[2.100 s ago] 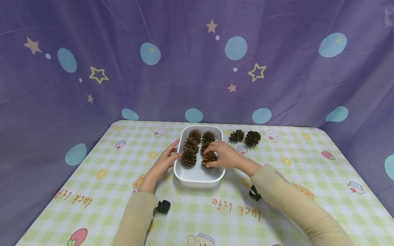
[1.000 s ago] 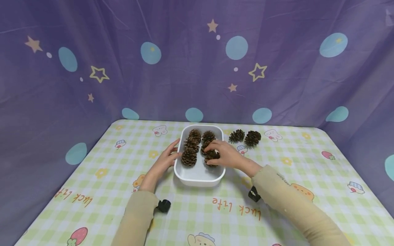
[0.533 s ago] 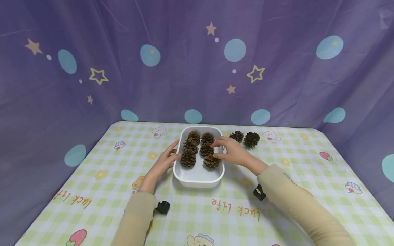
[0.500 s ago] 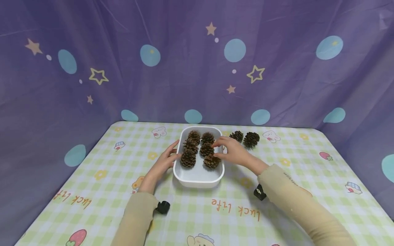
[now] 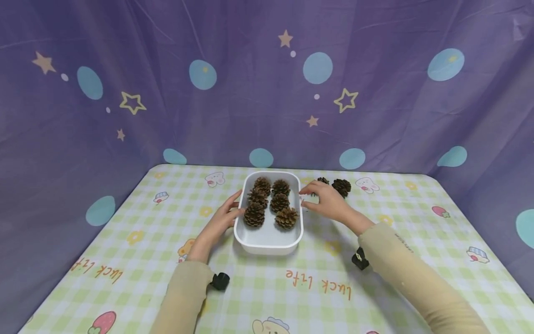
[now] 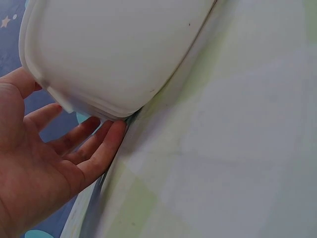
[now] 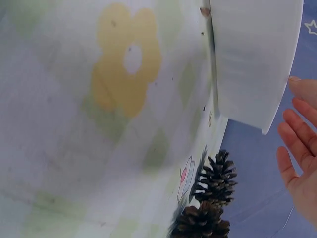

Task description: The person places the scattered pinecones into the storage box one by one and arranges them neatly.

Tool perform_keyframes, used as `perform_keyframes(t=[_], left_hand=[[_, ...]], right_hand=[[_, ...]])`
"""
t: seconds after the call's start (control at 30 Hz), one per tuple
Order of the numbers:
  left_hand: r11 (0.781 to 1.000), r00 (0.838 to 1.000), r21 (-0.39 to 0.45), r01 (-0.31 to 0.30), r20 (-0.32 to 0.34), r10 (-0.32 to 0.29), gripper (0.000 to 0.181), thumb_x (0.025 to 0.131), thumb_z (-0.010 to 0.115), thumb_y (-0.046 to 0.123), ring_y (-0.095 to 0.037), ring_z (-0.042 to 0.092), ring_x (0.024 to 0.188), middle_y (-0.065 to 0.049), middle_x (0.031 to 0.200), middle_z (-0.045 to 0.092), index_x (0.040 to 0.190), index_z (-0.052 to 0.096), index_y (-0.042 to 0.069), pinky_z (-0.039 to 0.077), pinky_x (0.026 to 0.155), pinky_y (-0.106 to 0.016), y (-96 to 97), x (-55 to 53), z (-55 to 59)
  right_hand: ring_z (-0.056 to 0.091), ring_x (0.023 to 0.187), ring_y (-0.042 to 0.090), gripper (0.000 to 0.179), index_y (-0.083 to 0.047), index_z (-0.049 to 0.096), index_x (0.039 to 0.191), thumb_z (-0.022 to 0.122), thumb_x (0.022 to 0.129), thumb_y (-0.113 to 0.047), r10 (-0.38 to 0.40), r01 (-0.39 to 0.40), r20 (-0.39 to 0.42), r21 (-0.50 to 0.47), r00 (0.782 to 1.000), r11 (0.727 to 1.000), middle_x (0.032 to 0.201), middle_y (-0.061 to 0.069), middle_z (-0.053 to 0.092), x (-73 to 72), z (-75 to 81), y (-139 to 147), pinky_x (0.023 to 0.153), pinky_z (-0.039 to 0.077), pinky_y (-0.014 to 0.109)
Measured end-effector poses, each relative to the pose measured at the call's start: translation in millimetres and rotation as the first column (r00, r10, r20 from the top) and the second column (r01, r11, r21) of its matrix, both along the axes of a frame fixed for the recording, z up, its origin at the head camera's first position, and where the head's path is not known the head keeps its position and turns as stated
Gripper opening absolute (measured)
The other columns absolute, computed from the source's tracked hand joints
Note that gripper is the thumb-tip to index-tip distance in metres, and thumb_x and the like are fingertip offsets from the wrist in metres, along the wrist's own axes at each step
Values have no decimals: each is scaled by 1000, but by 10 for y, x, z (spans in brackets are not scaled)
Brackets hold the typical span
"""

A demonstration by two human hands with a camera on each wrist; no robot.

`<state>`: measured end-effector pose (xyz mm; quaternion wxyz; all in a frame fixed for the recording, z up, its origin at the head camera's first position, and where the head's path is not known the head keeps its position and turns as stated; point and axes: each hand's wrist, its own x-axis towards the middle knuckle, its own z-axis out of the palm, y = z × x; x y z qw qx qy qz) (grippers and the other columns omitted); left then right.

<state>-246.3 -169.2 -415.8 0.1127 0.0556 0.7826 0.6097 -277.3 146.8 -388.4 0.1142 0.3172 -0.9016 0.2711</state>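
A white rectangular tub [image 5: 269, 249] stands on the table with two rows of brown pine cones. The nearest cone on the right, a pine cone [image 5: 286, 218], lies on its own near the tub's right wall. My left hand [image 5: 224, 216] rests on the tub's left side, fingers spread along the outer wall and thumb at the rim, as the left wrist view shows. My right hand [image 5: 327, 200] hovers just outside the right rim, holding nothing, fingers loosely bent. Behind it lie two loose cones, a partly hidden pine cone [image 5: 323, 180] and a fully visible pine cone [image 5: 342, 187].
A green-and-white checked tablecloth [image 5: 158, 287] with printed cartoons covers the table. Purple curtain [image 5: 250, 102] hangs behind and at both sides. Black wrist cameras, a left one [image 5: 220, 281] and a right one [image 5: 360, 259], sit by the sleeves.
My right hand has let go of the nearest right-row cone after shifting it slightly rightward, then moved right, out over the rim. My left hand has stayed at the tub's side.
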Motion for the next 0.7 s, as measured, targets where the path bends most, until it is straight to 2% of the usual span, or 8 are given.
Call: perform_keyframes(t=[0.2, 0.37, 0.5, 0.7], left_hand=[[1000, 1000, 17, 8, 13, -8, 63, 91, 51, 25, -38, 45, 118, -17, 137, 33, 145, 19, 30, 50, 90, -40, -3, 0, 19], [1000, 999, 19, 9, 33, -10, 64, 92, 50, 20, -40, 43, 119, -20, 138, 31, 146, 17, 25, 48, 92, -43, 24, 66, 145], [1000, 999, 9, 21, 35, -22, 63, 92, 47, 17, -41, 42, 120, -22, 138, 30, 147, 15, 21, 46, 94, -45, 58, 137, 250], [1000, 999, 5, 19, 33, -19, 63, 92, 48, 18, -41, 42, 120, -21, 138, 31, 147, 16, 22, 46, 95, -44, 70, 159, 276]], right_hand=[[58, 91, 18, 28, -10, 66, 104, 70, 79, -22, -26, 26, -7, -1, 1000, 1000, 98, 1, 61, -36, -20, 93, 83, 51, 40], [58, 92, 20, 28, -12, 65, 104, 72, 77, -21, -47, 46, -8, -8, 999, 999, 99, 2, 62, -53, -47, 161, 83, 50, 39], [57, 95, 24, 29, -14, 65, 105, 71, 78, -22, -72, 73, 30, -12, 997, 997, 101, 4, 61, -58, -57, 213, 84, 49, 41], [55, 98, 25, 32, -10, 64, 108, 70, 79, -20, -121, 120, 52, 8, 991, 993, 104, 5, 60, -88, -86, 293, 88, 47, 42]])
